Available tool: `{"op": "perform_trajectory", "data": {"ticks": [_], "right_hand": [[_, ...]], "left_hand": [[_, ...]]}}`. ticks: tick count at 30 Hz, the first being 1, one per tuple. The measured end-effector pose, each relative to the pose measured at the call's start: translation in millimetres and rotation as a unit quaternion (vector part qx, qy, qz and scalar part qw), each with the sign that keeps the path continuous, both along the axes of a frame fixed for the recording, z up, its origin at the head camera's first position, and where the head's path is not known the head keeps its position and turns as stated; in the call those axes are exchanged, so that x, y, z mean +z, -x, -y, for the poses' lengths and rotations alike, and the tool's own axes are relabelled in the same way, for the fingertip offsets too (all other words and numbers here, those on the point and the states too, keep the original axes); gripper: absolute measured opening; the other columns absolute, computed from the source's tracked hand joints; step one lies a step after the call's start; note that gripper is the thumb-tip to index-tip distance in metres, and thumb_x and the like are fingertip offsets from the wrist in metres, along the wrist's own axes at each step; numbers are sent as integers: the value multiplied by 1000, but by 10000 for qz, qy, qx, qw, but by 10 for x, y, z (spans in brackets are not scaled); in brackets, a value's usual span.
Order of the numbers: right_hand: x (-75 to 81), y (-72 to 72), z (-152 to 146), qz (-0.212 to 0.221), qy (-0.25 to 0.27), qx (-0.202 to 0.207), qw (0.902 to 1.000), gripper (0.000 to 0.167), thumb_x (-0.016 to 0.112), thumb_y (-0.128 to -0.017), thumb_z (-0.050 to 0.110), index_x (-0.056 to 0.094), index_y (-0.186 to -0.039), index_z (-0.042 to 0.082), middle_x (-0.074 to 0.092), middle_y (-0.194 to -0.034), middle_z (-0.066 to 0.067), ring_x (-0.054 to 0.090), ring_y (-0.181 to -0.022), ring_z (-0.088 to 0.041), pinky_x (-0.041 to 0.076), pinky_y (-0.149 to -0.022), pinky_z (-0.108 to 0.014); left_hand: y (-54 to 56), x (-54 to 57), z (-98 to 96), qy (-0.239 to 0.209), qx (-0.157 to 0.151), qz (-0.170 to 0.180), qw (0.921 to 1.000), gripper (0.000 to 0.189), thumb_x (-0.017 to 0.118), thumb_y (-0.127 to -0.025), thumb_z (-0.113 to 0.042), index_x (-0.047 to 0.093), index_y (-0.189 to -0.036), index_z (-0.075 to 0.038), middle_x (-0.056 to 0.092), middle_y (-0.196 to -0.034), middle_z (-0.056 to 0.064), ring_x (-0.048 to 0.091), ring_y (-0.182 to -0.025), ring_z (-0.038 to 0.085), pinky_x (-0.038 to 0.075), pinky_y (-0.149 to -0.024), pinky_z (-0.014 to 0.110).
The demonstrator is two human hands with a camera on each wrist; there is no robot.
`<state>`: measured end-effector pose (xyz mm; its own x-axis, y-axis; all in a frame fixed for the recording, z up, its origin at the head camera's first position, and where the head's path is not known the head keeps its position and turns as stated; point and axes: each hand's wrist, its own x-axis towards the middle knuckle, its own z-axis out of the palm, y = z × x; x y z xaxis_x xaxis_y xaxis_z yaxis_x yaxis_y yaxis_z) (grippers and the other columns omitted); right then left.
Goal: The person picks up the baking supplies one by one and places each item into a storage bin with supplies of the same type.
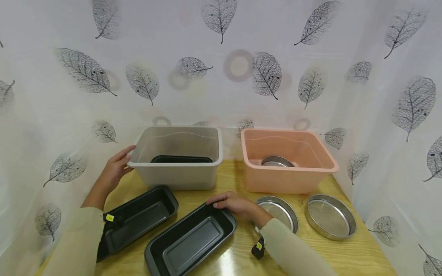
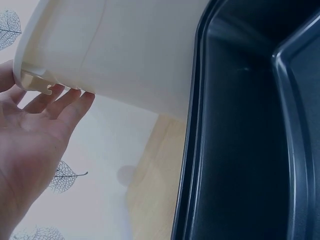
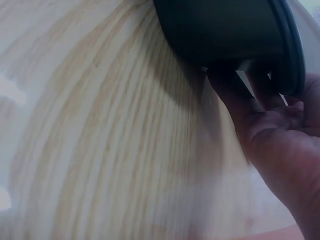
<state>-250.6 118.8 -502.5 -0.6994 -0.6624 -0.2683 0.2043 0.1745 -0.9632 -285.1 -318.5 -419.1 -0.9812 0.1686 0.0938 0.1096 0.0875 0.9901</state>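
Observation:
My left hand [image 1: 115, 168] grips the left rim of a grey plastic bin [image 1: 174, 177]; in the left wrist view, the fingers [image 2: 65, 107] curl under that rim. A black loaf pan [image 1: 136, 216] lies on the table below this arm, partly hidden by the wrist. My right hand [image 1: 238, 205] pinches the far right edge of another black loaf pan [image 1: 193, 245], thumb over the rim and fingers on its outer wall. The right wrist view shows that pan's dark outer side [image 3: 225, 35] close to the wood. Inside the grey bin, a dark pan [image 1: 181, 158] shows partly.
A pink bin [image 1: 286, 180] stands right of the grey one, with a round metal pan [image 1: 277, 161] inside. Two more round cake pans, one partly behind my right forearm [image 1: 277, 211] and one farther right [image 1: 329, 216], lie on the wooden table [image 1: 229, 176]. A leaf-print curtain [image 1: 221, 103] surrounds the table.

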Motion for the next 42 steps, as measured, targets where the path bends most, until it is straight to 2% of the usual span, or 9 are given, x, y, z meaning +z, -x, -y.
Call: {"op": "perform_trajectory", "data": {"ticks": [7,15,18,22,27,30,33,37,42], "right_hand": [[-9,-10,-16,48,36,-300,9995,34,62,-96,5,68,-130,1,64,-138,-10,59,-122,-15,52,-96,-26],[101,-87,-77,75,133,-452,9989,39,65,-94,5,65,-133,2,65,-136,-12,66,-109,-13,56,-87,-26],[122,-120,-100,-6,134,-470,9988,39,66,-94,4,65,-132,1,67,-132,-11,67,-103,-11,57,-83,-25],[133,-160,-147,-226,114,-482,9985,39,66,-93,2,64,-132,-3,68,-131,-12,67,-99,-9,56,-81,-23],[177,-188,-240,-346,82,-591,9976,40,65,-94,3,63,-133,-4,64,-136,-16,66,-101,-9,56,-83,-23],[214,-201,-282,-342,-5,-702,9969,40,66,-94,6,64,-133,-1,66,-133,-14,66,-100,-9,56,-81,-24],[245,-205,-319,-460,-57,-811,9956,40,67,-93,8,65,-132,0,68,-130,-12,66,-98,-7,55,-80,-24],[282,-206,-366,-561,-49,-951,9939,40,68,-93,8,66,-132,0,68,-130,-13,67,-99,-7,56,-81,-24],[351,-208,-433,-641,51,-977,9931,42,67,-93,6,63,-134,-3,67,-130,-17,67,-101,-7,56,-83,-24]], "left_hand": [[16,2,16,24,-17,29,10000,61,42,-109,-35,22,-162,-10,10,-167,23,52,-116,-2,52,-88,11],[35,-6,50,28,-170,-5,9999,62,42,-109,-34,21,-162,-9,14,-166,21,51,-119,-1,52,-89,12],[20,-19,70,-83,-206,6,9998,62,42,-109,-33,20,-162,-10,12,-167,20,53,-118,-2,52,-88,12],[6,-42,79,82,-188,26,9998,62,41,-109,-36,18,-163,-13,8,-168,20,50,-122,-1,51,-89,11],[24,-40,47,365,-151,11,9992,63,40,-109,-39,17,-163,-16,5,-168,23,46,-131,8,50,-91,10],[4,-24,42,334,-161,24,9993,64,40,-109,-40,17,-163,-15,4,-168,23,45,-133,11,49,-91,10],[-6,-8,35,361,-168,27,9992,64,39,-109,-40,16,-163,-14,4,-168,22,42,-140,23,49,-90,10],[7,0,34,432,-183,66,9989,64,38,-110,-39,15,-163,-15,4,-168,21,26,-147,42,49,-90,10],[22,-1,35,511,-209,99,9984,63,38,-110,-40,14,-163,-15,4,-168,21,22,-148,47,50,-93,12]]}}
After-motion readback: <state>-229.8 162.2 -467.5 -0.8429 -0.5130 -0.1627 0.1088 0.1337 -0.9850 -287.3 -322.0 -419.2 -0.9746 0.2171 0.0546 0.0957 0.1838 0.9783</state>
